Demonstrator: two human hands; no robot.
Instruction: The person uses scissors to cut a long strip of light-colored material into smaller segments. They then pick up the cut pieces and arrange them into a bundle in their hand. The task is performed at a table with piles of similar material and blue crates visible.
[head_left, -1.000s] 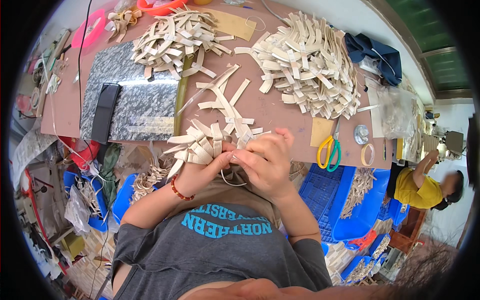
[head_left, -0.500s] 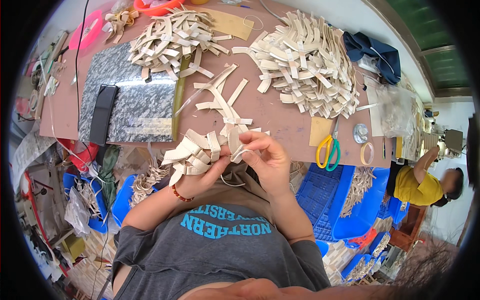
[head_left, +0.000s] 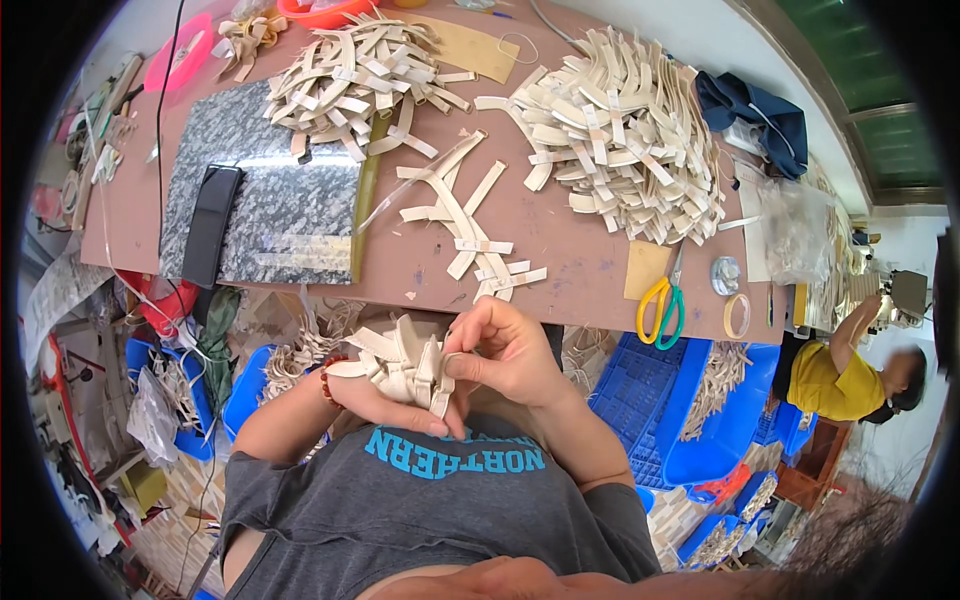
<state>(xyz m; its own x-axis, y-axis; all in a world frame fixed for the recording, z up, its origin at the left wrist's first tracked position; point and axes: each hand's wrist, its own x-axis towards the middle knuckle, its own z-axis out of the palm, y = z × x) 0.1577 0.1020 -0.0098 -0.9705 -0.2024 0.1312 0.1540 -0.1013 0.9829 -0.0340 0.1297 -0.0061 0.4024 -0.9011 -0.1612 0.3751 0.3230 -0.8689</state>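
A bundle of cream fabric straps (head_left: 398, 362) lies in my left hand (head_left: 388, 408), whose fingers curl round it from below, just off the table's front edge. My right hand (head_left: 512, 362) is closed in a pinch at the bundle's right side, thumb and forefinger against the end of a strap. Whether it grips that strap firmly is partly hidden by the fingers. Beyond the hands, several loose straps (head_left: 458, 212) lie crossed on the brown table (head_left: 400, 285), with more short straps near its front edge.
Two heaps of straps, a left heap (head_left: 345, 85) and a larger right heap (head_left: 620, 140), stand at the back. A phone (head_left: 212, 225) rests on a speckled slab (head_left: 290, 190). Scissors (head_left: 662, 308) and a tape roll (head_left: 737, 314) lie right. Blue crates (head_left: 635, 390) stand below; a person (head_left: 835, 375) works far right.
Both hands have drawn back from the table edge toward my body, carrying the strap bundle. The straps at the table's front edge now show uncovered.
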